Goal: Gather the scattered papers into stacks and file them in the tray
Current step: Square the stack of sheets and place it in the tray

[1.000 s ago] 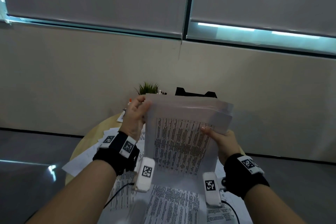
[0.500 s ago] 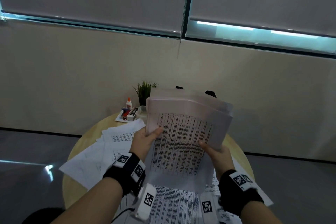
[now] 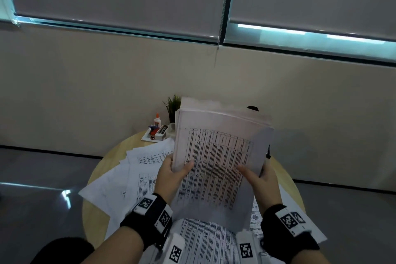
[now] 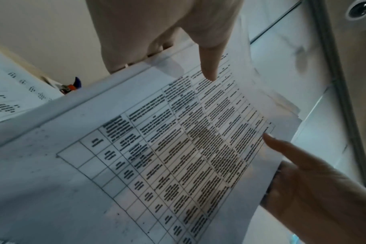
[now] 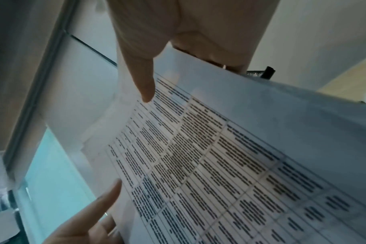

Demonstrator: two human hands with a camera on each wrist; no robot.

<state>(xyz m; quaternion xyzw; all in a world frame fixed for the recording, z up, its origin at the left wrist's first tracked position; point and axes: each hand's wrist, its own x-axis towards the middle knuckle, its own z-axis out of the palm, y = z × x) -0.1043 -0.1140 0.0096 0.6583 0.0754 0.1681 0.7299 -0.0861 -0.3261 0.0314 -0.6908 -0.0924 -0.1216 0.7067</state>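
Note:
I hold a thick stack of printed papers (image 3: pixel 218 156) upright above the round wooden table (image 3: pixel 96 180). My left hand (image 3: pixel 173 174) grips its left edge, thumb on the front sheet and fingers behind. My right hand (image 3: pixel 260 174) grips the right edge the same way. In the left wrist view the stack (image 4: pixel 157 156) fills the frame with my left thumb (image 4: pixel 207 62) on it; in the right wrist view my right thumb (image 5: pixel 142 79) lies on the stack (image 5: pixel 219 165). Loose printed sheets (image 3: pixel 132 176) lie spread over the table. Only a corner of the black tray (image 3: pixel 252 108) shows behind the stack.
At the table's far edge stand a small potted plant (image 3: pixel 172 105), a glue bottle (image 3: pixel 157 120) and a small white dish with stationery (image 3: pixel 156 133). A beige wall with blinds rises behind. Grey floor surrounds the table.
My left hand slid from the stack's top left corner down to its lower left edge. The stack now stands a little lower and closer, and the head view tilted down.

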